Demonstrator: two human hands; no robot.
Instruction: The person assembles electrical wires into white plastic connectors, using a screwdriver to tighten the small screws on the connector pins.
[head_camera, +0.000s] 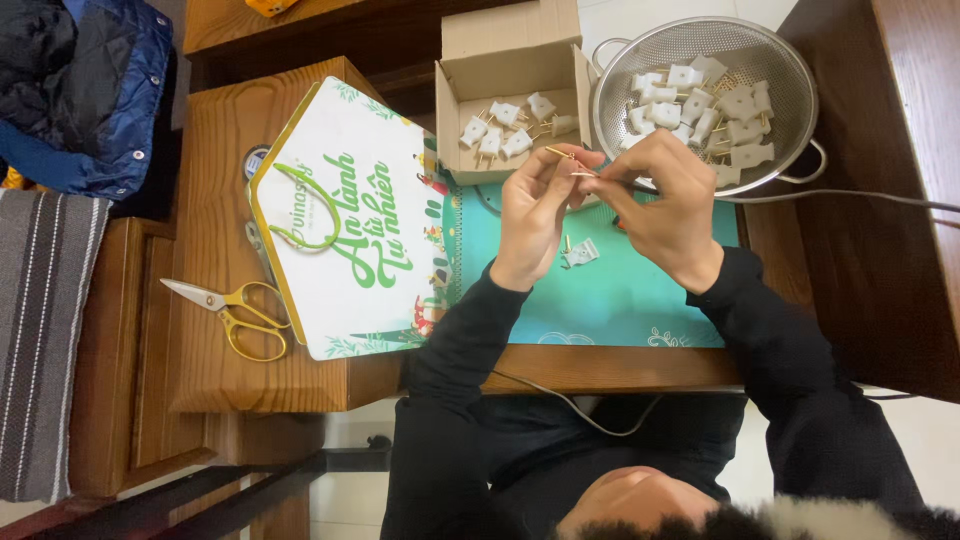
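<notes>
My left hand and my right hand meet fingertip to fingertip above a teal mat. Together they pinch a thin brass prong, whose tip sticks out to the left of my left fingers. What else sits between the fingers is hidden. A small white plug part lies on the mat just below my hands. Behind my hands stand an open cardboard box with several white plug parts and a metal colander with several more.
A white and green house-shaped paper bag lies left of the mat. Gold-handled scissors rest on the wooden table. A grey cable runs right from the colander. A blue jacket and striped cloth lie far left.
</notes>
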